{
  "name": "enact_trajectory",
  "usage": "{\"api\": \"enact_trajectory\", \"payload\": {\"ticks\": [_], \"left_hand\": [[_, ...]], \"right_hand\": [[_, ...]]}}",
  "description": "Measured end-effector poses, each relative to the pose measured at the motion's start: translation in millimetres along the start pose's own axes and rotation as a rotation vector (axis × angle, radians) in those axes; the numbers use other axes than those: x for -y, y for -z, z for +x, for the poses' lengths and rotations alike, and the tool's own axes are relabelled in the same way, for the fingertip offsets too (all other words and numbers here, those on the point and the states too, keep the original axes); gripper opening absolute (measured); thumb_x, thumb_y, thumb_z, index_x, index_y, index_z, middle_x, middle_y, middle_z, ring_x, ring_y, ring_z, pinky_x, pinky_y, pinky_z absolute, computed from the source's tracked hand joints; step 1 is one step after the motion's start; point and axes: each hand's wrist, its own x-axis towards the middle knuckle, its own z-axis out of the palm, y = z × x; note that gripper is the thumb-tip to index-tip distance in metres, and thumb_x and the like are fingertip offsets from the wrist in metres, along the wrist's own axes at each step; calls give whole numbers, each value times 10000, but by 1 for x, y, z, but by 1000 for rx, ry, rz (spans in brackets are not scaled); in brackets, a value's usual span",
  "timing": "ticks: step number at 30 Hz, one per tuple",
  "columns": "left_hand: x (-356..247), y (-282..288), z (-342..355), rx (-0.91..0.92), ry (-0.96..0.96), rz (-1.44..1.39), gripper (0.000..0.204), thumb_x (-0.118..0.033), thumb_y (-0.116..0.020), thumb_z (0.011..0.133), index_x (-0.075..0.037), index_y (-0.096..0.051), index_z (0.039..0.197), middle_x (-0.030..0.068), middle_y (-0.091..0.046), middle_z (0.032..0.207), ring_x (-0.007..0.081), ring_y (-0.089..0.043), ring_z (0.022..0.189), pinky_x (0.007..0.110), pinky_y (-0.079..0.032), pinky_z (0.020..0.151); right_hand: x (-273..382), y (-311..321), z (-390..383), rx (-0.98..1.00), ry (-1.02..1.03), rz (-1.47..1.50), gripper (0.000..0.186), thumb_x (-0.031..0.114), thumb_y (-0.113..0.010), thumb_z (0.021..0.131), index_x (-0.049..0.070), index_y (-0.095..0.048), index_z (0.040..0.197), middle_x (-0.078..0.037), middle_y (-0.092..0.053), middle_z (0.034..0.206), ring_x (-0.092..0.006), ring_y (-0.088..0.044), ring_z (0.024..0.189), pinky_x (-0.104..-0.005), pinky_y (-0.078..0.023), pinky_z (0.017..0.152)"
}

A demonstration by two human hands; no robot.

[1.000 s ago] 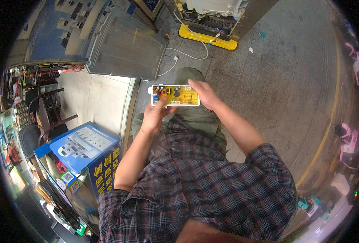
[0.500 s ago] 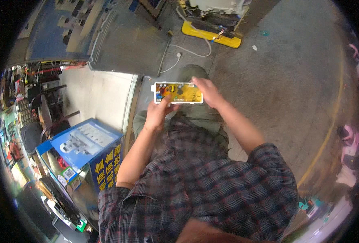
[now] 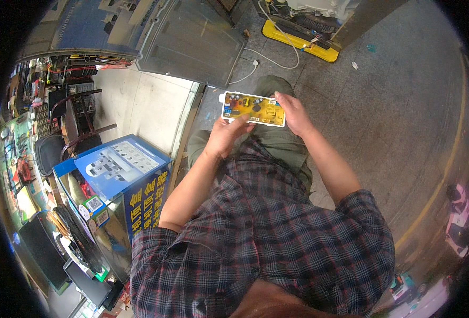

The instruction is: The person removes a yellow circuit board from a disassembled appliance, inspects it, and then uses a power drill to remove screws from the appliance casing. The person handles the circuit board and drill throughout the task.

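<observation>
Above my lap I hold a circuit board in a white tray-like case (image 3: 254, 108). Its yellowish face is turned up and carries several dark, blue and silvery parts. My left hand (image 3: 227, 137) grips the near long edge, thumb reaching over onto the board and fingers underneath. At the right short end, my right hand (image 3: 297, 115) is closed round the case, with the thumb by the far corner. The fingers under the case are mostly hidden.
To my left stands a blue printed box (image 3: 120, 169), beside a chair (image 3: 78, 124) and a cluttered bench. A grey panel (image 3: 186, 42) is ahead. A white cable (image 3: 284, 67) lies on the floor near a yellow-based appliance (image 3: 300, 42).
My view has shifted, so the surroundings appear farther right. The case stays in both hands and now tilts slightly, and my left thumb has slid along the board toward its middle.
</observation>
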Motion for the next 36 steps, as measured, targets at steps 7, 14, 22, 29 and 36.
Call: {"api": "enact_trajectory", "payload": {"ticks": [7,14,22,29,36], "left_hand": [[-5,3,1,89,68,112,292,-133,-706,1004,20,-670,1250,140,-750,1175,218,-737,1062,318,-602,924],[-1,7,2,70,89,101,271,-117,-706,1003,13,-683,1240,138,-752,1171,215,-738,1070,324,-600,938],[1,11,5,90,80,97,267,-116,-701,1008,16,-680,1240,139,-752,1162,216,-741,1055,333,-604,940],[1,10,4,88,74,96,278,-106,-693,1011,23,-663,1256,140,-744,1179,217,-741,1046,322,-605,928],[3,9,5,78,57,70,273,-88,-687,1009,36,-654,1251,149,-742,1175,230,-743,1051,325,-613,925]], "right_hand": [[2,-2,-2,-35,1,11,453,426,-597,1082,-13,-701,1122,-32,-716,1019,-96,-659,920,-277,-542,844],[0,0,0,-10,-21,-6,479,443,-589,1083,-19,-696,1151,-36,-714,1039,-96,-659,937,-274,-540,858],[-5,3,2,-14,10,-22,487,447,-586,1083,-21,-700,1159,-46,-720,1059,-100,-668,950,-276,-543,865],[-1,-1,0,-9,4,2,463,432,-544,1103,-8,-683,1137,-41,-713,1028,-99,-674,923,-275,-546,842],[-2,-2,-1,-34,48,-35,462,434,-595,1082,-9,-713,1142,-34,-722,1024,-95,-659,932,-270,-537,857]]}}
